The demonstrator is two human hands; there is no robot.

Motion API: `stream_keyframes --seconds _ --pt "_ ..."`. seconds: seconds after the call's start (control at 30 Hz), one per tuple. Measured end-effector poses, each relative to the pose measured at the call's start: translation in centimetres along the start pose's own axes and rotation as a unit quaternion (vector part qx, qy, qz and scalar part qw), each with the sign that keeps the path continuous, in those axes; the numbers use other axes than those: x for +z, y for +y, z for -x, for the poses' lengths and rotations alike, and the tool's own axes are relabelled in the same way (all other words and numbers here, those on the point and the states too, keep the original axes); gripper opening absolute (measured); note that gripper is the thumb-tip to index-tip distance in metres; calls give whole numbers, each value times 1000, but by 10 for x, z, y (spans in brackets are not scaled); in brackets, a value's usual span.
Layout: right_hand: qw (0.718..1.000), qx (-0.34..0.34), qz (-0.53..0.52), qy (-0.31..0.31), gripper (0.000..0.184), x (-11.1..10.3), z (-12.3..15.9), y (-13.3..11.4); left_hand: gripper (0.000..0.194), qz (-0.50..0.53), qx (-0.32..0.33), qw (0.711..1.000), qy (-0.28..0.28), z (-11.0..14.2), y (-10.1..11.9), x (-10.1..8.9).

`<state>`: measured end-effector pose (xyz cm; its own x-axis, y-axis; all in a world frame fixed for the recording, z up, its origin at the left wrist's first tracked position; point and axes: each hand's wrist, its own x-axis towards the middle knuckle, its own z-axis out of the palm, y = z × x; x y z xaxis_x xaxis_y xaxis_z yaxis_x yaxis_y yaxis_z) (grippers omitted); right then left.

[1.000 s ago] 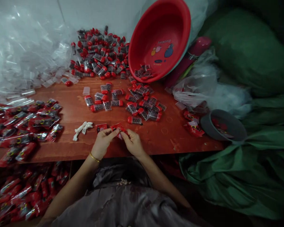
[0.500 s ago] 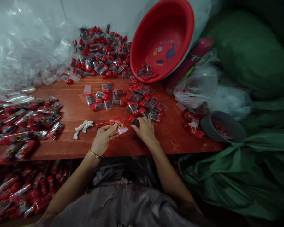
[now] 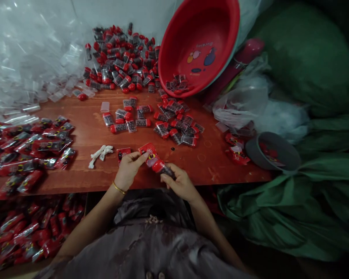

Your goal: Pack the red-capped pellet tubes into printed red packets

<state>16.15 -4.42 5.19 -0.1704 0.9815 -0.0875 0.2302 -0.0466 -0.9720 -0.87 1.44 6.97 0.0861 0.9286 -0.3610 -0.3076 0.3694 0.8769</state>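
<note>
My left hand (image 3: 129,168) pinches a small red printed wrapper (image 3: 147,150) just above the front edge of the wooden table (image 3: 84,135). My right hand (image 3: 178,183) grips a little clear tube with a red cap (image 3: 160,167), its red end touching the wrapper's mouth. Both hands are closed on what they hold. A loose group of the same red-capped tubes (image 3: 163,122) lies on the table just beyond my hands. Another red wrapper (image 3: 123,152) lies flat beside my left fingers.
A red basin (image 3: 200,46) is tipped at the back with tubes spilling out. A bigger heap of tubes (image 3: 119,62) and clear plastic sleeves (image 3: 26,58) sit back left. Filled red packets (image 3: 31,151) pile at left. A white string (image 3: 100,154), grey bowl (image 3: 272,153) and green sacks (image 3: 308,66) are nearby.
My right hand reached out to the loose tubes, picked one up and brought it back to the wrapper held in my left hand.
</note>
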Motion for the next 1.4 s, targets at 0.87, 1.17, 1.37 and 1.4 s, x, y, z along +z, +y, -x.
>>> stream_keyframes --seconds 0.87,1.17,1.37,1.4 --pt "985 115 -87 -95 35 -3 4 -16 38 -49 6 998 -49 3 -3 -9" --pt "983 125 -88 -106 34 -2 2 -10 36 -103 53 989 -89 5 -6 -14" --pt "989 95 -64 -94 29 -1 1 -7 34 -155 90 979 -98 6 -5 -14" --pt "990 87 -63 -86 28 0 1 -7 33 -159 96 978 -91 6 -5 -13"
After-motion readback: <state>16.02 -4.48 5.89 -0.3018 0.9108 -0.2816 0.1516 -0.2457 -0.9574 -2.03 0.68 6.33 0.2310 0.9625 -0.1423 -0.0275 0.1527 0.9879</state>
